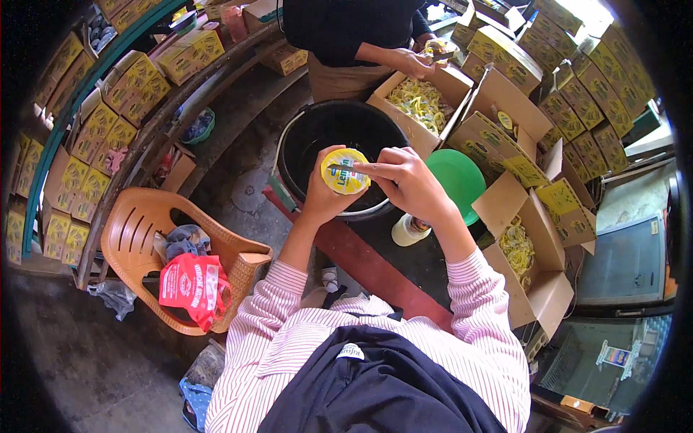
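My left hand (323,189) is wrapped round a plastic cup with a yellow printed foil lid (346,182), its top facing up. Across that lid lies the thin dark blade of a knife (339,167), held in my closed right hand (411,184); the handle is hidden by the fingers. Both hands are over the near part of a large black bucket (297,148), whose inside is dark. Below my right wrist stands a whitish bottle or jar (406,232), partly covered by the forearm.
Beyond the bucket a co-worker's hands (415,63) hold something yellow over a carton of yellow scraps (440,128). A green basin (462,180) and another scrap carton (545,289) are at right. An orange chair (123,238) bears a red bag (189,285). Yellow boxes (133,90) line shelves.
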### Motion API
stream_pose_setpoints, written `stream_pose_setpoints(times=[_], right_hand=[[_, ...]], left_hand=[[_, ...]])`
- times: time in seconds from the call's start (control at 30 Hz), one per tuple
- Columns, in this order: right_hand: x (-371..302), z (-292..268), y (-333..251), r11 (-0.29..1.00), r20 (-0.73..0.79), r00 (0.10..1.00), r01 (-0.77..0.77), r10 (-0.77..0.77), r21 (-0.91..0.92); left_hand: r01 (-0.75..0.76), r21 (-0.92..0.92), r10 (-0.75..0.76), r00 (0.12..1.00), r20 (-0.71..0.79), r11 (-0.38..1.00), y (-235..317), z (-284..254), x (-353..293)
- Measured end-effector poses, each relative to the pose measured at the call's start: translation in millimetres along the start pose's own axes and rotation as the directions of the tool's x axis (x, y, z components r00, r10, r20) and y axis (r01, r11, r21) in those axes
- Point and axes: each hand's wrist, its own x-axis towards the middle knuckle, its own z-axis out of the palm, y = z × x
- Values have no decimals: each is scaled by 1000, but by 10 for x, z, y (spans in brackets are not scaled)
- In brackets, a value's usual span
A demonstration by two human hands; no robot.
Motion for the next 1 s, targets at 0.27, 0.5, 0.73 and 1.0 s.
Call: stream_pose_setpoints(times=[0.27, 0.5, 0.73, 1.0], right_hand=[[17, -9, 11, 1000, 16, 1000, 19, -19, -9], [41, -42, 50, 998, 30, 997, 64, -65, 15], [59, -56, 75, 996, 52, 995, 81, -82, 25], [51, -62, 59, 997, 47, 996, 75, -74, -8]], left_hand=[[3, -24, -3, 1000, 1, 1000, -13, 3, -40], [-33, 3, 33, 999, 1, 999, 48, 18, -25], [-4, 11, 4, 1000, -2, 1000, 54, 15, -28], [5, 3, -5, 1000, 15, 1000, 30, 12, -28]])
